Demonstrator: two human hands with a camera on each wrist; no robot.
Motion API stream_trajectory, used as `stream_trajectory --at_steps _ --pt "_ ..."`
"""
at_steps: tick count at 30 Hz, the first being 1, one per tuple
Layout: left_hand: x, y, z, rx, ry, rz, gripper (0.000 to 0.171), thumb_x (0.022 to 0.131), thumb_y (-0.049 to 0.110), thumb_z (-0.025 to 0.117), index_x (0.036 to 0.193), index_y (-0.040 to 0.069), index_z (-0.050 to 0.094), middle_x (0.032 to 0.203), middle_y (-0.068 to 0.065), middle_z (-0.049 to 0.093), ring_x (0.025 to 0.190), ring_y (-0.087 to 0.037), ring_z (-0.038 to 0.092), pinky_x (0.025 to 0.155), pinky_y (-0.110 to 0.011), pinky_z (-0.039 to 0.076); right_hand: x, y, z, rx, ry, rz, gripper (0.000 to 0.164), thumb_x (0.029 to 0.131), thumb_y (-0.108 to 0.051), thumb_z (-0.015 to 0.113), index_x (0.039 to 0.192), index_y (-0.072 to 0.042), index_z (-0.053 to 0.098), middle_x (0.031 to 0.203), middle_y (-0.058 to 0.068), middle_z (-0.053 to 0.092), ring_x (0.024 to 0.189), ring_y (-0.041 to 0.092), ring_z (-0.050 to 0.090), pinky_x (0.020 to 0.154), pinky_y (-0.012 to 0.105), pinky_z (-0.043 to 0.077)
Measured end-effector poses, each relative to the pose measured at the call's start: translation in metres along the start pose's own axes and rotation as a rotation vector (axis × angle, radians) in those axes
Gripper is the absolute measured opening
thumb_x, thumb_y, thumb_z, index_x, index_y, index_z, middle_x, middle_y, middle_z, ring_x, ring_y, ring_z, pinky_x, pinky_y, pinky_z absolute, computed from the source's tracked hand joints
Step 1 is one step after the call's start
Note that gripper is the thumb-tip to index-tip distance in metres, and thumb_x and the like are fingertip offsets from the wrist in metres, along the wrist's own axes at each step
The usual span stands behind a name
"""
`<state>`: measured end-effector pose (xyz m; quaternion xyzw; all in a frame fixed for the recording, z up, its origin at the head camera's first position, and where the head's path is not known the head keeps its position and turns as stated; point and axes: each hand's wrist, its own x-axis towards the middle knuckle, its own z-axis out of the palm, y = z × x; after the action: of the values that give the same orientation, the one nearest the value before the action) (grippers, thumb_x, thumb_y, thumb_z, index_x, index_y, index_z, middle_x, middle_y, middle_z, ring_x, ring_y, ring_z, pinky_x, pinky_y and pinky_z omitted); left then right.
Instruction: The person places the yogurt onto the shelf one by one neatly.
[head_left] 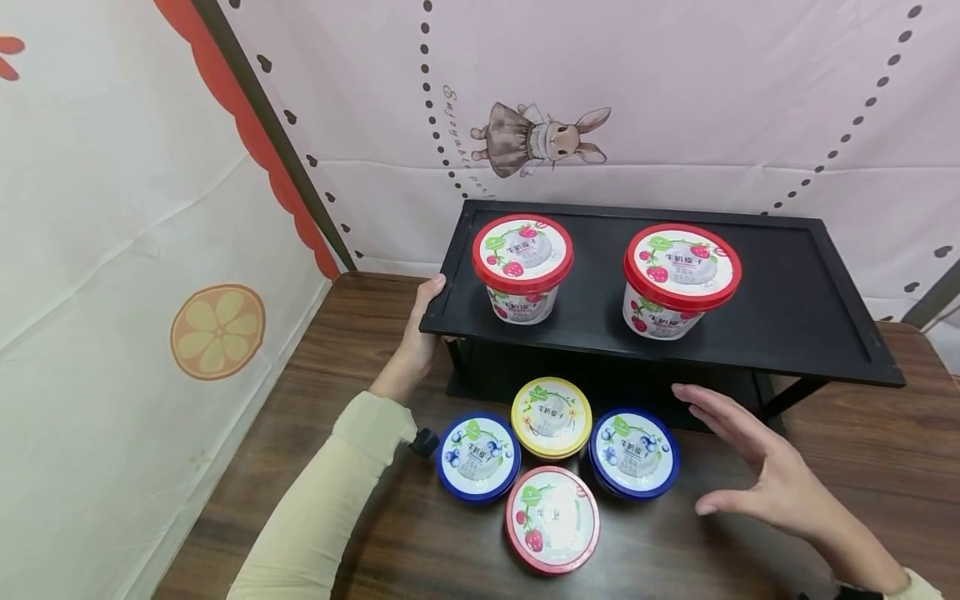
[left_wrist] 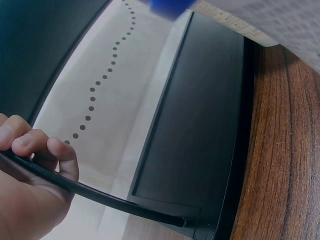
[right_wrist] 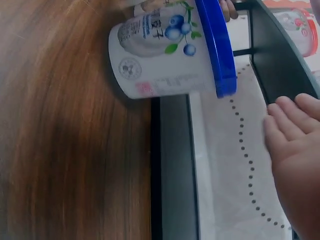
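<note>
My left hand (head_left: 420,337) grips the left end of a two-tier black rack (head_left: 592,279). In the left wrist view its fingers curl round a thin black side bar (left_wrist: 112,201). My right hand (head_left: 765,475) hovers with thumb and fingers spread and nothing between them, in front of the rack's right half. Nearest to it is a tub with a blue lid (head_left: 634,454), blueberries printed on its side. Beside that tub are a yellow-lidded tub (head_left: 552,417), another blue-lidded tub (head_left: 478,458) and a red-lidded tub (head_left: 552,521), grouped on the table.
Two strawberry tubs with red lids, one left (head_left: 522,258) and one right (head_left: 682,271), stand on the rack's upper tier. The dark wooden table (head_left: 300,425) meets a printed cloth wall (head_left: 675,100) behind and another at the left.
</note>
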<state>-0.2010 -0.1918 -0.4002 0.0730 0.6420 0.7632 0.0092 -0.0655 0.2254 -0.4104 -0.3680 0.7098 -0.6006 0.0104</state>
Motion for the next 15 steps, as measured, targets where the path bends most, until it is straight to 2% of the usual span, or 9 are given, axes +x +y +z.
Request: stream_trajectory --at_steps 3,7,15 --pt "0.001 -0.001 -0.001 -0.001 -0.001 -0.002 0.050 0.092 0.062 0.044 0.094 0.014 0.056 0.065 0.001 0.052 0.051 -0.012 0.047 0.050 -0.026 0.039 -0.001 0.004 -0.002 -0.040 -0.023 0.092 0.111 0.057 0.019 0.084 0.150 0.005 0.026 0.150 0.026 0.031 0.139 0.021 0.033 0.105 0.022 0.031" --pt "0.001 -0.001 -0.001 0.009 0.007 -0.007 0.050 0.091 0.063 0.044 0.092 0.014 0.056 0.063 0.000 0.051 0.051 -0.012 0.046 0.050 -0.027 0.039 -0.004 0.010 -0.003 -0.066 -0.064 0.225 0.108 0.065 0.015 0.083 0.153 -0.004 0.025 0.153 0.017 0.032 0.139 0.013 0.033 0.103 0.020 0.032" --pt "0.001 -0.002 -0.001 0.053 0.018 0.001 0.052 0.089 0.065 0.043 0.088 0.015 0.056 0.062 0.000 0.050 0.051 -0.013 0.045 0.051 -0.028 0.037 -0.010 0.018 0.000 -0.151 -0.091 0.420 0.094 0.076 -0.006 0.084 0.151 -0.005 0.028 0.150 0.017 0.036 0.133 0.002 0.037 0.099 0.016 0.033"
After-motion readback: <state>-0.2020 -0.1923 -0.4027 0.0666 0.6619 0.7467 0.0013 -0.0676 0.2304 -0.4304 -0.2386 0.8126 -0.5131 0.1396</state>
